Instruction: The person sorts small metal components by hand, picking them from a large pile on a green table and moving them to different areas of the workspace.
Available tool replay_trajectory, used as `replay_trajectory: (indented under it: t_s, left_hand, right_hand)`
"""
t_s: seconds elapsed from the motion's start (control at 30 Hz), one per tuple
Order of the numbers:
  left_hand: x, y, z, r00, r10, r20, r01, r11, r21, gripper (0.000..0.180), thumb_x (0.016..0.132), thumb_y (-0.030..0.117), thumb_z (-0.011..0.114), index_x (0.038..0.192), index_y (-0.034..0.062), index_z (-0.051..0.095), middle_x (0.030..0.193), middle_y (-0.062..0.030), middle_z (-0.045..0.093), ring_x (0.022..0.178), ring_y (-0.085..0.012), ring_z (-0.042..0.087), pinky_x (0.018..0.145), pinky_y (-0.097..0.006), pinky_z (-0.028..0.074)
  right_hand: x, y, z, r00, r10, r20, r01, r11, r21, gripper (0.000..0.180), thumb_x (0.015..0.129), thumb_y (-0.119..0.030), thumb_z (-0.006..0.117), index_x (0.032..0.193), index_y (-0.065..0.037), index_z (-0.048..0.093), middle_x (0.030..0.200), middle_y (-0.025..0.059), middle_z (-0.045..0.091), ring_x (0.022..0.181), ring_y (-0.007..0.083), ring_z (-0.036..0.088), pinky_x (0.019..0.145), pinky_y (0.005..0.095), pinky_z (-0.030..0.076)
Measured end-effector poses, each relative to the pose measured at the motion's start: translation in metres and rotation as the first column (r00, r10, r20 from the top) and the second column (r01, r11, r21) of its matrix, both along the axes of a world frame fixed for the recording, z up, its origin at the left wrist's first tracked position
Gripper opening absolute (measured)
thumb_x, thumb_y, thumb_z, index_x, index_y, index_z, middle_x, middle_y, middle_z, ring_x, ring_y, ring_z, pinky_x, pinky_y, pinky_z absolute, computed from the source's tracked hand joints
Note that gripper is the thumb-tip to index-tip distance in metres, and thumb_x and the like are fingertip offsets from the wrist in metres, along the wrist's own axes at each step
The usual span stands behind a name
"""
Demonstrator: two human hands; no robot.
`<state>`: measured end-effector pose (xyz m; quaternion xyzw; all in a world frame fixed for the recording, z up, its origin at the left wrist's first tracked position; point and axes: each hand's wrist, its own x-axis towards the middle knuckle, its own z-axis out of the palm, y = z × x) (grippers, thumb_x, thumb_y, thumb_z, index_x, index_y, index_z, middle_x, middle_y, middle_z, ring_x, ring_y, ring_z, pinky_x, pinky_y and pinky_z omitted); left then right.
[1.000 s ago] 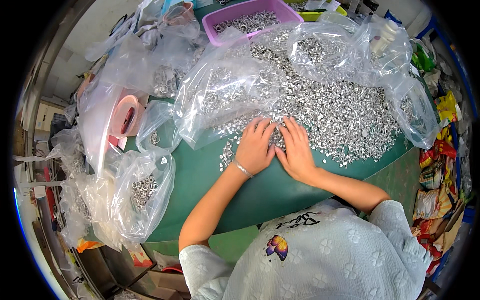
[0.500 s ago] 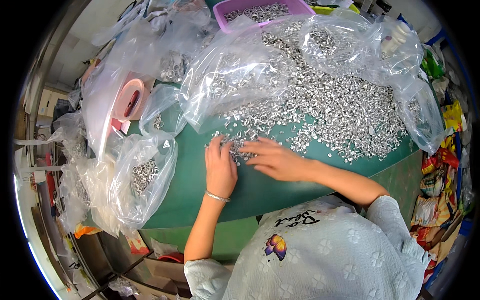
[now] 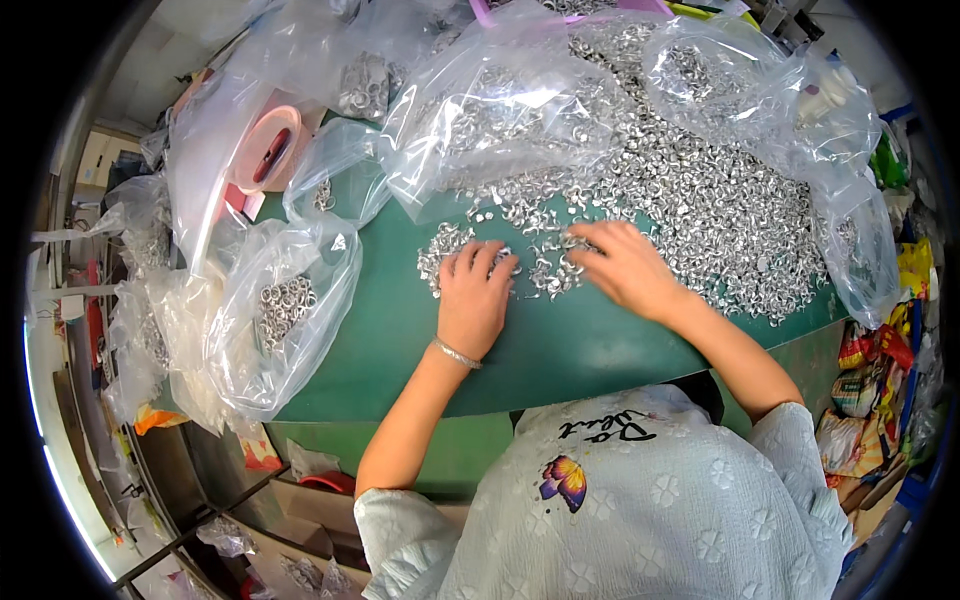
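Many small silver metal rings, probably finger rings by their shape, lie loose on the green tabletop (image 3: 385, 340). My left hand (image 3: 473, 300), a bracelet at its wrist, rests with parted fingers on the near edge of a small heap of rings (image 3: 440, 250). To its right, my right hand (image 3: 630, 272) reaches in from the right. Its fingers are stretched toward a second small cluster of rings (image 3: 553, 268) and touch the edge of it. Neither hand visibly grips anything; the undersides of the fingers are hidden.
A big pile of rings (image 3: 730, 210) spreads behind and right of my hands, partly under a clear plastic bag (image 3: 520, 80). At left, another clear bag (image 3: 325, 350) holds rings. Behind it stands a pink container (image 3: 245, 170); a purple bin (image 3: 485, 12) is at the far edge.
My right hand has moved right, away from my left hand. The rings between them now lie as two separate clusters. My left hand has shifted slightly right, and the view has tilted a little.
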<state>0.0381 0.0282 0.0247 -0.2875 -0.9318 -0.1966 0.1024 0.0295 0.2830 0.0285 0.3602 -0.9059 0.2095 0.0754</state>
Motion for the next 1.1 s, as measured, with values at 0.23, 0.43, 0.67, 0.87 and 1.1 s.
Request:
replay_trajectory:
  t_s: [0.23, 0.43, 0.67, 0.87, 1.1]
  left_hand:
    - [-0.024, -0.010, -0.007, 0.991, 0.075, 0.109, -0.113, 0.908, 0.403, 0.036, 0.073, -0.014, 0.057, 0.102, 0.0057, 0.063, 0.109, -0.0137, 0.058, 0.098, -0.0345, 0.057, 0.083, -0.038, 0.048]
    - [-0.037, -0.028, -0.001, 0.855, 0.016, 0.518, -0.442, 0.546, 0.712, 0.036, 0.088, -0.008, 0.054, 0.122, 0.0023, 0.060, 0.121, -0.0155, 0.059, 0.097, -0.0223, 0.064, 0.083, -0.028, 0.052]
    - [0.002, -0.030, 0.002, 0.931, 0.326, 0.166, -0.348, 0.928, 0.129, 0.054, 0.077, 0.014, 0.075, 0.128, 0.0099, 0.057, 0.146, -0.0151, 0.038, 0.131, -0.0392, 0.037, 0.107, -0.050, 0.030]
    - [0.014, -0.025, -0.007, 0.999, 0.020, 0.046, -0.025, 0.993, 0.118, 0.030, 0.077, -0.002, 0.066, 0.106, 0.0068, 0.064, 0.124, -0.0118, 0.054, 0.122, -0.0370, 0.046, 0.100, -0.050, 0.037]
    - [-0.006, -0.052, -0.008, 0.978, 0.148, 0.150, -0.202, 0.859, 0.471, 0.027, 0.076, -0.016, 0.052, 0.094, 0.0006, 0.063, 0.109, -0.0150, 0.058, 0.098, -0.0331, 0.060, 0.087, -0.036, 0.048]
  right_hand:
    - [-0.025, 0.011, 0.007, 0.965, -0.248, -0.079, 0.234, 0.959, -0.158, 0.023, 0.077, -0.002, 0.065, 0.100, -0.003, 0.063, 0.109, 0.0105, 0.060, 0.099, 0.0303, 0.055, 0.086, 0.0398, 0.045]
    - [-0.003, -0.055, 0.015, 0.988, 0.116, 0.098, -0.105, 0.988, -0.110, 0.045, 0.080, -0.018, 0.072, 0.122, -0.008, 0.058, 0.131, 0.0098, 0.052, 0.129, 0.0302, 0.043, 0.106, 0.0470, 0.034]
    - [-0.012, -0.011, -0.009, 0.989, -0.126, -0.083, 0.133, 0.987, 0.088, 0.037, 0.082, -0.015, 0.067, 0.117, -0.008, 0.059, 0.126, 0.0098, 0.054, 0.128, 0.0300, 0.043, 0.104, 0.0476, 0.033]
    - [-0.020, -0.054, 0.003, 0.995, -0.084, 0.047, 0.091, 0.981, -0.173, 0.038, 0.081, -0.014, 0.068, 0.117, -0.006, 0.059, 0.130, 0.0121, 0.051, 0.128, 0.0336, 0.043, 0.104, 0.0490, 0.033]
    - [-0.039, -0.093, -0.007, 0.979, 0.203, 0.022, -0.200, 0.975, -0.098, 0.043, 0.078, -0.021, 0.073, 0.117, -0.009, 0.061, 0.133, 0.0115, 0.050, 0.127, 0.0315, 0.043, 0.103, 0.0481, 0.034]
